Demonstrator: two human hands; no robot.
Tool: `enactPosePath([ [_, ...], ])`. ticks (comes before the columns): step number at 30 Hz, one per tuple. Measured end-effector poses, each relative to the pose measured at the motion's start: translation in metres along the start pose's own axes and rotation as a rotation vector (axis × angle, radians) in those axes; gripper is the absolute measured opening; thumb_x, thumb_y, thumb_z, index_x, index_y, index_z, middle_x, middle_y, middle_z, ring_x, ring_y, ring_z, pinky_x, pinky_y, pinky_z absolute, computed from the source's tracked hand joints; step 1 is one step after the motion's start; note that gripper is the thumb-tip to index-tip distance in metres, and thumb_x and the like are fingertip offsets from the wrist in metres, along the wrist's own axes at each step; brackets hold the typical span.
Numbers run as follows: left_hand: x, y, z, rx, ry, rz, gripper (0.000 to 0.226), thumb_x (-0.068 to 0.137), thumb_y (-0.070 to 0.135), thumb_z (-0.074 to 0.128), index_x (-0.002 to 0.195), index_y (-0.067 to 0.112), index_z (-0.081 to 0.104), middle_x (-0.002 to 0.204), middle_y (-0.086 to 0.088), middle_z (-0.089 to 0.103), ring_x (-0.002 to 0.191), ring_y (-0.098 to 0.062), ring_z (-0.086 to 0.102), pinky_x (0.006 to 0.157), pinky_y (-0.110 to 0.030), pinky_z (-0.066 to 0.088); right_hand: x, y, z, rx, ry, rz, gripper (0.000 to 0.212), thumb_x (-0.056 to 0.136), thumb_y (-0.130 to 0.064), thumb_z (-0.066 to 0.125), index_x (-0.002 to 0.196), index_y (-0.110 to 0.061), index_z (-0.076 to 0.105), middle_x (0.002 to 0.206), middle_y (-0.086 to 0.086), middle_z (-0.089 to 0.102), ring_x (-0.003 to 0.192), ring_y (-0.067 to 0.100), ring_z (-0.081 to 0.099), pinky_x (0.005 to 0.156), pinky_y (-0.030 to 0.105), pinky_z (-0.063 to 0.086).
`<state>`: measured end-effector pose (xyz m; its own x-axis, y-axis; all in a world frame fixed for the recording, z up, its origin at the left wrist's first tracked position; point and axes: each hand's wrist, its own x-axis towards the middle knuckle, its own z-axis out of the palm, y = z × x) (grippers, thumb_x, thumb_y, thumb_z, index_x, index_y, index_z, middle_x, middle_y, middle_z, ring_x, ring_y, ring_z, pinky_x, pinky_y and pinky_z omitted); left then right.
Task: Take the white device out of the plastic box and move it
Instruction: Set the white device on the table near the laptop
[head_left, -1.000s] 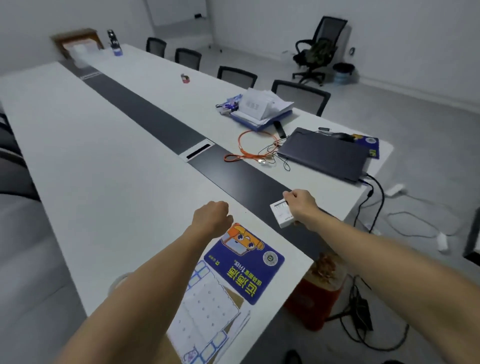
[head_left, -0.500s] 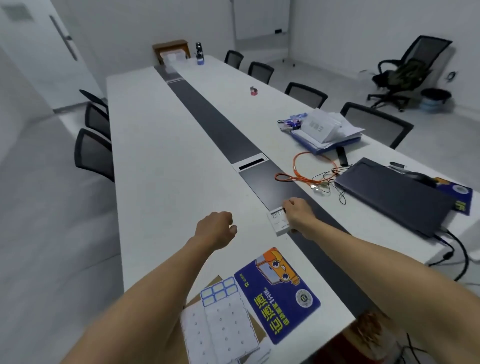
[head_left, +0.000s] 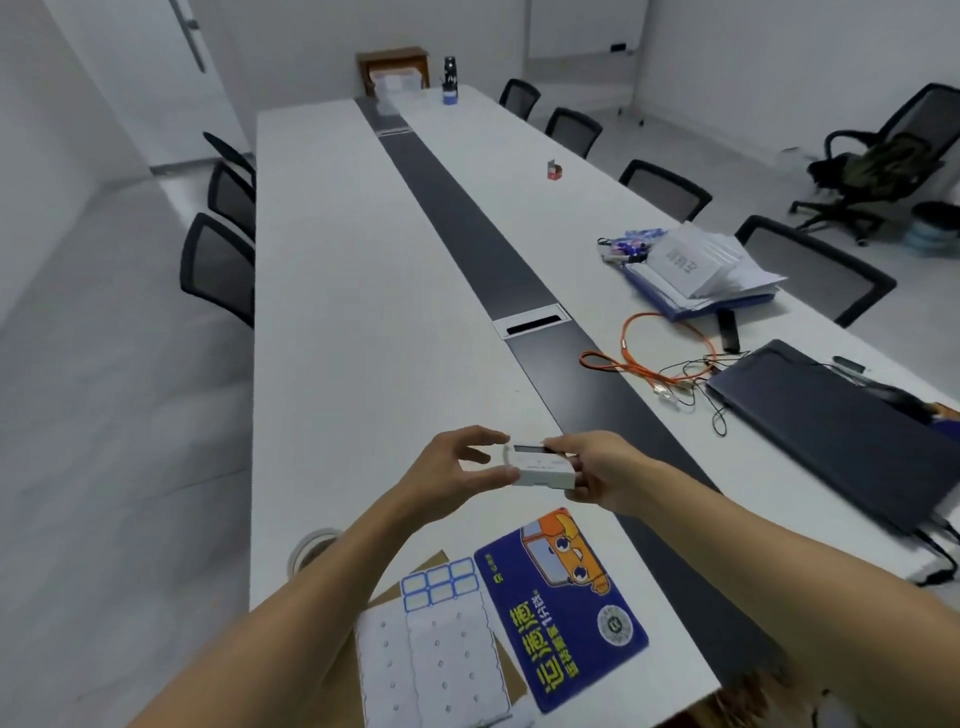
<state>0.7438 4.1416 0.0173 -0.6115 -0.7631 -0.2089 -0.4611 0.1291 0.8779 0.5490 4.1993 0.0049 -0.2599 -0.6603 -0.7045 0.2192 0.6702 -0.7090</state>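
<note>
A small white boxed device (head_left: 540, 464) with a dark strip along its top edge is held a little above the long white table (head_left: 363, 312), between both of my hands. My right hand (head_left: 589, 465) grips its right end. My left hand (head_left: 460, 467) pinches its left end with thumb and fingers. I cannot tell the plastic box apart from the device inside it.
Below my hands lie a blue printed card (head_left: 566, 608), white label sheets (head_left: 436, 654) and a tape roll (head_left: 311, 545). To the right are an orange cable (head_left: 639, 358), a dark closed laptop (head_left: 836, 431) and a paper stack (head_left: 696, 270). Black chairs line both sides.
My right hand has lifted the white device off the dark centre strip and brought it left. My left hand, a loose fist before, has opened and taken hold of its left end.
</note>
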Motion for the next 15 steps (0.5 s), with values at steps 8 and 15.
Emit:
enactPosePath([
  [8, -0.006, 0.004, 0.011, -0.321, 0.023, -0.09, 0.03, 0.082, 0.024, 0.072, 0.108, 0.011, 0.065, 0.1, -0.009, 0.07, 0.095, -0.022, 0.067, 0.085, -0.033, 0.057, -0.005, 0.012, -0.015, 0.147, -0.306, 0.085, 0.033, 0.092, -0.023, 0.063, 0.114, 0.001, 0.06, 0.092, 0.02, 0.069, 0.07, 0.024, 0.071, 0.046, 0.022, 0.054],
  [15, -0.005, 0.004, 0.007, -0.551, 0.076, -0.357, 0.044, 0.092, 0.043, 0.054, 0.105, 0.002, 0.063, 0.094, -0.024, 0.068, 0.082, -0.032, 0.068, 0.071, -0.034, 0.057, -0.018, 0.014, -0.03, -0.09, -0.422, -0.213, 0.024, 0.097, -0.031, 0.054, 0.116, -0.021, 0.065, 0.105, 0.006, 0.072, 0.09, 0.024, 0.071, 0.063, 0.031, 0.059],
])
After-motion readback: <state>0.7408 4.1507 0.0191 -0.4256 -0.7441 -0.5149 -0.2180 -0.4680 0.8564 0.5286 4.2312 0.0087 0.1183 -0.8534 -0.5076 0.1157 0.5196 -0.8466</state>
